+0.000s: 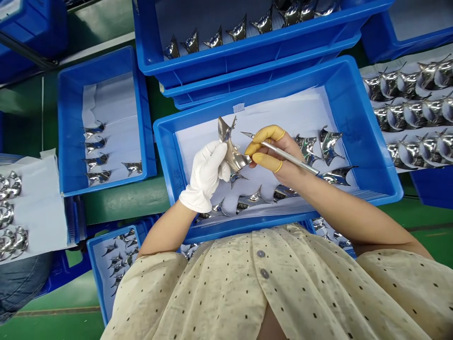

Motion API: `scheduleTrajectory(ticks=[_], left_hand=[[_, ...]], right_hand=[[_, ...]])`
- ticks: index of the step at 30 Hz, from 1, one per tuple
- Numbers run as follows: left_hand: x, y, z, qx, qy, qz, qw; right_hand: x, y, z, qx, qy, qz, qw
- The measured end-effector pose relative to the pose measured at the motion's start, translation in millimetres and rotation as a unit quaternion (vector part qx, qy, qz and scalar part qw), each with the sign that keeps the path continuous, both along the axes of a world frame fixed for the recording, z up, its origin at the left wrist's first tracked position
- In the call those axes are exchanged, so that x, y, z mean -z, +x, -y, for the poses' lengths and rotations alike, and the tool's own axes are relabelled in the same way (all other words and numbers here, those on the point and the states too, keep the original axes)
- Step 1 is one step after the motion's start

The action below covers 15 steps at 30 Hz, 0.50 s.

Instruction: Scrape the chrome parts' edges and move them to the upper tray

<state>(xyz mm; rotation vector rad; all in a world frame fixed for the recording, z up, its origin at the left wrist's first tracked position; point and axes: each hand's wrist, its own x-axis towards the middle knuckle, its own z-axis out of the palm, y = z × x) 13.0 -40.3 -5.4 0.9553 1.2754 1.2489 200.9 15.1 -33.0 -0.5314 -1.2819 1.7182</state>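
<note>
Over a blue plastic crate, a worker's left hand, in a white cotton glove, closes around a curved, sharply pointed chrome piece, raising it above the crate's middle. The right hand, with yellow finger cots on the thumb and fingers, grips a slim steel craft knife like a pen, its pointed blade just beside the chrome piece. One capped fingertip appears to touch the piece's lower end. Inside the crate, more chrome pieces lie on a white paper lining, some right of the hands and others in a loose row along the near wall. Beyond the crate's far wall, a second blue crate holds a row of similar pieces. Left of the landmark crate, a third blue crate carries a column of them, and a white sheet right of it bears tight rows of chrome pieces. A smaller blue crate sits off its near left corner, with a green workbench showing between the crates. A cream dotted blouse fills the view along the near wall.
</note>
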Motion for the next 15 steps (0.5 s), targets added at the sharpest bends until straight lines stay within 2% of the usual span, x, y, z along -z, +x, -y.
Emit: scheduleTrajectory(ticks=[6, 9, 12, 15], left_hand=[[-4.8, 2.7, -0.8, 0.009, 0.01, 0.023, 1.0], [-5.1, 3.3, -3.1, 0.017, 0.037, 0.087, 0.995], [-5.4, 4.3, -5.9, 0.012, 0.036, 0.195, 0.98], [-6.6, 6.4, -6.8, 0.005, -0.017, 0.263, 0.965]], right_hand=[[-5.0, -2.0, 3.2, -0.007, -0.016, -0.027, 0.999], [-3.8, -1.7, 1.6, 0.063, -0.008, -0.008, 0.998], [0.7, -1.6, 2.4, 0.108, 0.047, 0.013, 0.993], [4.4, -2.3, 7.8, 0.076, 0.115, 0.022, 0.99]])
